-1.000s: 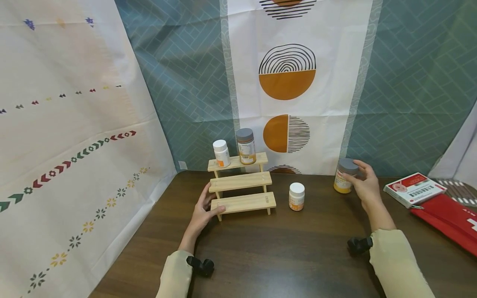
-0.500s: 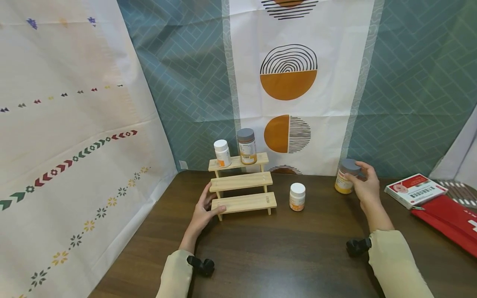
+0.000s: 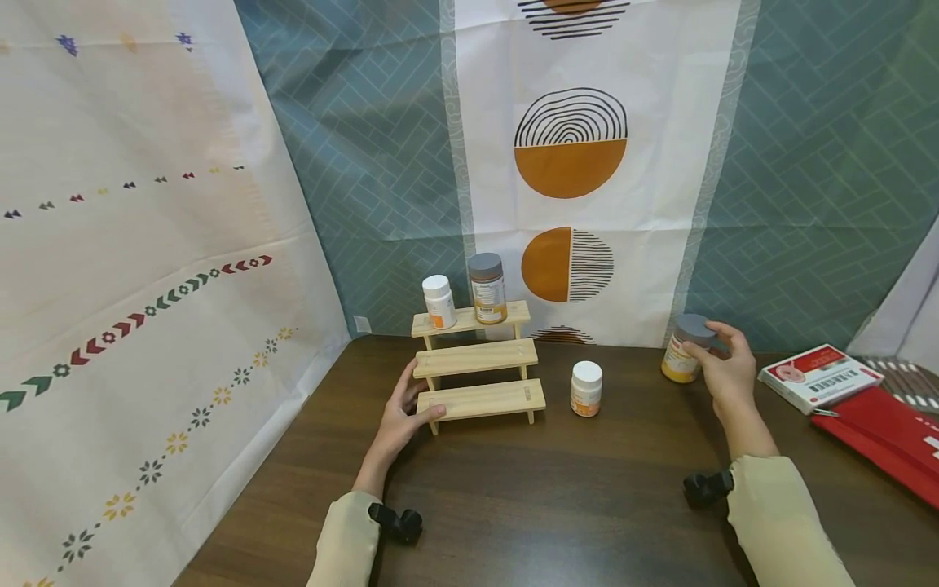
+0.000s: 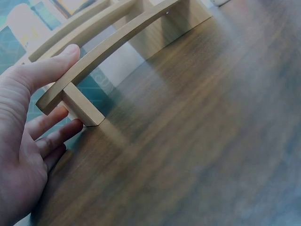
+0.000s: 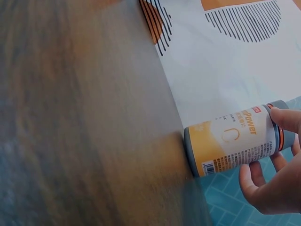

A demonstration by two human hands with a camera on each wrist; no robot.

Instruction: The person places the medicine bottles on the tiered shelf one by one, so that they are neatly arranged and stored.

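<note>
At the back left of the table stands a three-tier wooden display stand (image 3: 480,399). My left hand (image 3: 396,420) holds its left end, thumb over the lowest step and fingers beside the leg, as the left wrist view (image 4: 56,89) shows. On the top step are a white-capped pill bottle (image 3: 439,303) and a larger grey-lidded supplement bottle (image 3: 488,289). At the back right my right hand (image 3: 726,367) grips another grey-lidded supplement bottle (image 3: 681,352) near its lid; the bottle is upright at the table's back edge. A second white-capped pill bottle (image 3: 586,390) stands on the table right of the stand.
A red and white box (image 3: 820,377) lies at the right, partly over a red zip pouch (image 3: 883,432). Behind it is a striped brown and white item (image 3: 910,381). Patterned cloths hang behind the dark wooden table (image 3: 557,505) and along its left side.
</note>
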